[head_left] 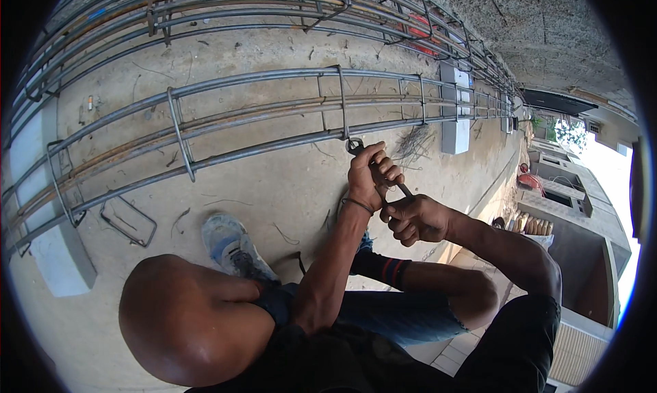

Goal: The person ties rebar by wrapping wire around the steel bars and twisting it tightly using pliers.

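Both my hands are closed on a pair of dark tying pincers (354,146), whose head meets the lower bar of a rebar cage (274,141) beside one of its square stirrups (343,102). My left hand (369,177) wraps the tool just behind the head. Farther down, my right hand (421,218) is closed around the handle end. Any wire in the jaws is too small to make out. Several thin steel bars, some rusty, run lengthwise through the cage.
Pale blocks (455,136) prop the cage off the concrete floor. More rebar cages (226,9) lie beyond it. A tangle of tie wire (414,145) and a loose stirrup (130,222) lie on the floor. My shoe (229,239) stands near the cage.
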Demonstrator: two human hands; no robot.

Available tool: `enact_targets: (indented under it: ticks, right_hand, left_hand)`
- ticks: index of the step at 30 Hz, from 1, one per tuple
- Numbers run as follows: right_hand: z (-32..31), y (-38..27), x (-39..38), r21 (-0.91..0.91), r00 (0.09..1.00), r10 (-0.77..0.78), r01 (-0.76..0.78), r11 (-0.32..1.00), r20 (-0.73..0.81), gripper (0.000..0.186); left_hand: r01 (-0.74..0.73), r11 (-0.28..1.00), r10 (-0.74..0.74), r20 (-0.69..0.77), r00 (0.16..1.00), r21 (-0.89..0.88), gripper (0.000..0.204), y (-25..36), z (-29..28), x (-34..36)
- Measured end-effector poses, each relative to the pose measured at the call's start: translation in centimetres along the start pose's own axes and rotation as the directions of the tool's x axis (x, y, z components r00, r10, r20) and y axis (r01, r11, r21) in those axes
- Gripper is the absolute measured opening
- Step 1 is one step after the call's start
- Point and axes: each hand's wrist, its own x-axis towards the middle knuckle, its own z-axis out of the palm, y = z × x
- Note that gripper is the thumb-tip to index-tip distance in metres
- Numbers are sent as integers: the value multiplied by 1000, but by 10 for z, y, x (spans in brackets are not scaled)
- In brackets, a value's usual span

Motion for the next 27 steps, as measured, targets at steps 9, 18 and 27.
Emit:
enact_targets:
  ticks: [9,18,27]
  right_hand:
    - [-7,-37,-12,-801,547,-822,-559,-216,-161,20]
    - [47,9,-18,-673,483,-866,-598,-436,131,30]
    - [16,16,-7,-518,457,-870,-706,-483,188,19]
  left_hand:
    - [-382,922,383,-5,924,62,27,-30,0,28]
    - [-7,951,177,524,833,-310,29,-18,-24,30]
    - [-276,946,300,140,944,-170,27,-27,-21,18]
